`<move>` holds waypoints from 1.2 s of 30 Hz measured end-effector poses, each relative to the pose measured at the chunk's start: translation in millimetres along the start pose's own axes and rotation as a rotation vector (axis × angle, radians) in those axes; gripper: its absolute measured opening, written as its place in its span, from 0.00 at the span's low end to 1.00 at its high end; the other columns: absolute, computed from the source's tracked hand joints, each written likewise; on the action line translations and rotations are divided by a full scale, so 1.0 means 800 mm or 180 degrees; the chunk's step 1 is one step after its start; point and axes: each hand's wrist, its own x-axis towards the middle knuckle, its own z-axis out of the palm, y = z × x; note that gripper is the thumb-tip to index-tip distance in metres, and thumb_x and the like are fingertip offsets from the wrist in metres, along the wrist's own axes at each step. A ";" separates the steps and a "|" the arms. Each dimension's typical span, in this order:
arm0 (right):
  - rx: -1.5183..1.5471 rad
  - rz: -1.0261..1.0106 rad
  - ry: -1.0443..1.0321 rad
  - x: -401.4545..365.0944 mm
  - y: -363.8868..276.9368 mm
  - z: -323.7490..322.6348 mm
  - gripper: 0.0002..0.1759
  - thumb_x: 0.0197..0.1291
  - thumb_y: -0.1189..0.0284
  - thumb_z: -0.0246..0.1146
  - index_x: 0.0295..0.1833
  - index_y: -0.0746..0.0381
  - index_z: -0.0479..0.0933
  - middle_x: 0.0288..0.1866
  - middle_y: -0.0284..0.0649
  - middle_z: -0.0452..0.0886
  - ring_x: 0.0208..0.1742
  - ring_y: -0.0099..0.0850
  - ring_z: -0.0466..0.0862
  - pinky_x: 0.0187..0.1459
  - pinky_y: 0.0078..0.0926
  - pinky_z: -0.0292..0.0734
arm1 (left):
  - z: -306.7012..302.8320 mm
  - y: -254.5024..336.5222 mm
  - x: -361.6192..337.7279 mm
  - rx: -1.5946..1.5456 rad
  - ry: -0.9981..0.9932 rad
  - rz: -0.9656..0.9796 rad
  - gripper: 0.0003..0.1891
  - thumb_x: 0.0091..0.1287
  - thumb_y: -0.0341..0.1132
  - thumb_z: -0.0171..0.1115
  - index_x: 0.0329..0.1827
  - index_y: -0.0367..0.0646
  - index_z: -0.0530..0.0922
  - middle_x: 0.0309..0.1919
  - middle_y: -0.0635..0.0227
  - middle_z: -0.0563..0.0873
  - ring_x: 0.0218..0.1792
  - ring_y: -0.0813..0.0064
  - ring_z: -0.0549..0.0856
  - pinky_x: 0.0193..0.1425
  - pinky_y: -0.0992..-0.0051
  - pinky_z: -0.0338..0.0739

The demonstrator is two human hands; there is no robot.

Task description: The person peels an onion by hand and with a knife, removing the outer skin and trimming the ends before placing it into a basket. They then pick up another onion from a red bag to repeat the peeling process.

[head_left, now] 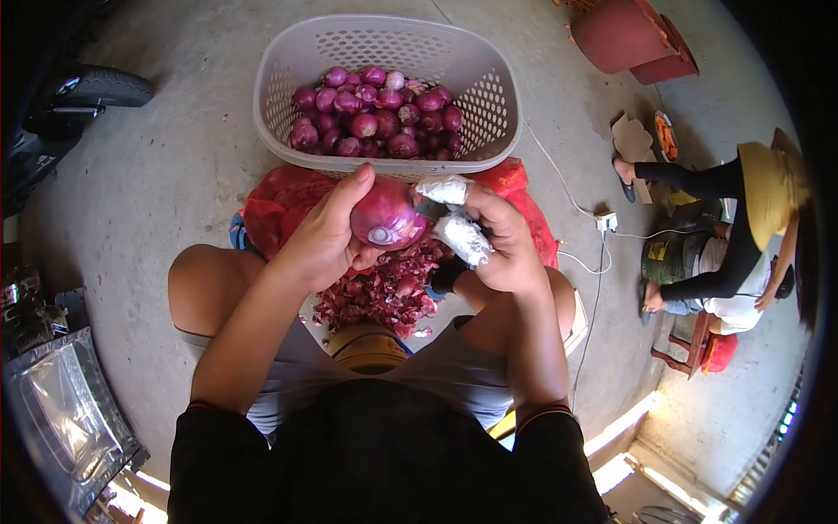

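Observation:
My left hand [333,225] is closed round a large red onion [388,217], thumb on top and fingers beneath. The onion's root end faces me. At its right side is my right hand [497,231], with the thumb and a finger wrapped in white material. Between those wrapped tips a small dark blade [429,207] shows against the onion; its handle, if any, is hidden. Below both hands lies a heap of red onion skins [375,293] between my knees. Beyond them, a grey perforated basket [272,87] holds many purple-red onions [362,125].
Red mesh sacking [278,210] lies under the skins and against the basket. A white power strip [606,222] with cords rests on the floor to the right. Further right are people [768,196] and red tubs [620,35]. A motorcycle wheel [109,86] stands at left.

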 end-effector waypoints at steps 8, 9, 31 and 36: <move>0.0611 0.0250 0.0172 0.002 -0.013 -0.001 0.25 0.56 0.85 0.58 0.62 0.65 0.68 0.58 0.43 0.76 0.59 0.30 0.76 0.60 0.26 0.67 | 0.002 -0.001 -0.003 0.0191 0.0046 -0.0134 0.33 0.66 0.67 0.42 0.44 0.43 0.77 0.28 0.70 0.82 0.21 0.85 0.75 0.19 0.82 0.63; 0.0611 0.0251 0.0158 0.002 -0.013 -0.002 0.25 0.57 0.86 0.57 0.62 0.66 0.68 0.58 0.43 0.76 0.59 0.30 0.76 0.60 0.26 0.67 | 0.002 -0.001 -0.003 0.0288 0.0069 -0.0151 0.36 0.64 0.69 0.40 0.45 0.42 0.77 0.28 0.70 0.82 0.21 0.85 0.74 0.20 0.81 0.63; -0.0085 0.0577 0.0100 -0.015 0.001 -0.012 0.39 0.47 0.78 0.66 0.67 0.66 0.59 0.30 0.39 0.80 0.31 0.27 0.79 0.37 0.23 0.71 | -0.002 0.001 0.007 0.0047 -0.0367 0.1194 0.30 0.62 0.41 0.61 0.64 0.37 0.64 0.55 0.57 0.76 0.55 0.69 0.77 0.55 0.72 0.72; -0.0398 0.0434 -0.0002 -0.016 0.004 -0.010 0.38 0.42 0.78 0.67 0.63 0.66 0.62 0.27 0.41 0.78 0.28 0.34 0.79 0.34 0.28 0.71 | -0.005 -0.005 0.009 0.0183 -0.0353 0.1452 0.29 0.60 0.32 0.63 0.64 0.38 0.65 0.55 0.58 0.76 0.56 0.69 0.76 0.58 0.68 0.72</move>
